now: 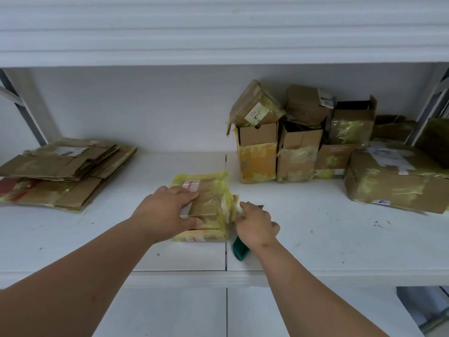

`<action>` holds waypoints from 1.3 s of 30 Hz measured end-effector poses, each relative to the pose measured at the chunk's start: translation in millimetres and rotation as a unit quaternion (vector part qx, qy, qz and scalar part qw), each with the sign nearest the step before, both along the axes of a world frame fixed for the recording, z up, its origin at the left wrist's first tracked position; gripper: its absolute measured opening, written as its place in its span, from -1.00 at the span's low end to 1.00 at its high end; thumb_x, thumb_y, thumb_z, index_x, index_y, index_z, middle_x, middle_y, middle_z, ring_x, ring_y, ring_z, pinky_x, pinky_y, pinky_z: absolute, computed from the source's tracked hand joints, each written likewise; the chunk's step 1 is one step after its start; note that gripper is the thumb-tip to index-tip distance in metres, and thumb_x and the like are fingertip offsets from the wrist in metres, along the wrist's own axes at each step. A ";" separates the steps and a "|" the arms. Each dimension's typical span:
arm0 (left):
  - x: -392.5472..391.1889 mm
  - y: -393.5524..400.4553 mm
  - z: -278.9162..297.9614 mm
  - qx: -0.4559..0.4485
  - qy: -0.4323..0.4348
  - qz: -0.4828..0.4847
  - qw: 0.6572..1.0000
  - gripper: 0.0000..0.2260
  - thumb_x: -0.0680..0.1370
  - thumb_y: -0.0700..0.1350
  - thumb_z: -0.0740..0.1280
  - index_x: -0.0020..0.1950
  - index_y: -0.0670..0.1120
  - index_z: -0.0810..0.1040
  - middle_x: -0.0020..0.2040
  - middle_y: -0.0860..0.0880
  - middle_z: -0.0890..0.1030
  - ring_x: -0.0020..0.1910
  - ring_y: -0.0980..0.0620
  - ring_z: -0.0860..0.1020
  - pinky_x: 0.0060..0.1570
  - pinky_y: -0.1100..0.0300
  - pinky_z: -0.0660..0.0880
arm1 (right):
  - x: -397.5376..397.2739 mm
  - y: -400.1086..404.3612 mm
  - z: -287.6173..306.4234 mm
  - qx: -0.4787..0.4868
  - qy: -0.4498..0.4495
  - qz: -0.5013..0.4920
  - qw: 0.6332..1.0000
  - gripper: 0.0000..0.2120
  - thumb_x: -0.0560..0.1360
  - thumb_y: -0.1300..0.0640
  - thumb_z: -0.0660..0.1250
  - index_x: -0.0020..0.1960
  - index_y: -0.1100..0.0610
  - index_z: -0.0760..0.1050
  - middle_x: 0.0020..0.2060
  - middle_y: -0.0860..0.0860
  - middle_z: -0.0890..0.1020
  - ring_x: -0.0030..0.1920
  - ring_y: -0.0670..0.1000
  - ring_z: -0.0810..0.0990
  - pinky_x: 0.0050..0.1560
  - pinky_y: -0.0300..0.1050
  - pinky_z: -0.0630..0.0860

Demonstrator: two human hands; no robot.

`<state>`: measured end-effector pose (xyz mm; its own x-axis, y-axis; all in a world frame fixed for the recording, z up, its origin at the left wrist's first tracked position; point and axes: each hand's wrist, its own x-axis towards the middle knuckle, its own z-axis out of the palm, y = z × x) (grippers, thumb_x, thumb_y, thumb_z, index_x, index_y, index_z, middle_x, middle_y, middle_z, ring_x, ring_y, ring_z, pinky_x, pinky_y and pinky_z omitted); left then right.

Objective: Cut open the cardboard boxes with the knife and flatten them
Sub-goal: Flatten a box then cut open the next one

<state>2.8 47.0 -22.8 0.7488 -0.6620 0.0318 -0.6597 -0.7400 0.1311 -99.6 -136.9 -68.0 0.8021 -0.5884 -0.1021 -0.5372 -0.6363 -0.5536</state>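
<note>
The left hand (pixel 167 207) is lying flat, fingers straight, pressing the taped box (pixel 206 205) on the shelf (pixel 315 229). The right hand (pixel 255 224), fingers curled around the green-handled knife (pixel 240 250), is slitting the box's right edge. Next probably comes folding it flat. Right of this box about eight uncut boxes (pixel 257 152) are waiting; left, one flattened stack (pixel 65 166).

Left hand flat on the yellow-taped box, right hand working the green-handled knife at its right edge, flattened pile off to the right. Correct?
Not quite: the head view shows the flattened pile on the left of the shelf; uncut boxes stand on the right. The rest holds: left hand on the yellow-taped box, right hand with the green-handled knife at its right edge.
</note>
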 end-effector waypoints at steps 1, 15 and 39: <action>-0.9 -4.5 -1.1 0.011 -0.026 0.021 0.999 -0.30 0.45 0.41 0.25 0.54 0.21 0.21 0.51 0.15 0.27 0.38 0.01 0.27 0.34 0.07 0.30 | -2.5 -3.6 -4.4 -0.033 0.008 -0.003 0.999 -0.58 0.60 0.08 0.10 0.45 -0.09 0.35 0.37 -0.06 0.42 0.33 0.06 0.38 0.18 0.01 0.27; 45.5 -16.1 -24.5 0.003 0.003 -0.001 1.000 -0.35 0.52 0.34 0.19 0.56 0.16 0.18 0.57 0.11 0.18 0.49 -0.08 0.18 0.48 0.08 0.11 | -7.9 -29.7 -14.1 -0.010 0.026 -0.005 1.000 -0.79 0.51 0.17 0.24 0.13 0.14 0.32 0.04 0.10 0.46 0.00 0.12 0.47 -0.10 -0.09 0.38; 78.2 -29.3 -1.3 -0.005 0.059 -0.026 0.998 -0.42 0.49 0.39 0.06 0.50 0.29 0.22 0.45 0.11 0.40 0.37 -0.02 0.42 0.19 0.17 0.33 | -12.8 -25.5 -16.2 0.026 -0.161 0.093 0.982 -0.81 0.67 0.01 0.11 0.24 0.00 0.38 -0.31 -0.13 0.44 -0.30 -0.05 0.43 -0.27 -0.07 0.37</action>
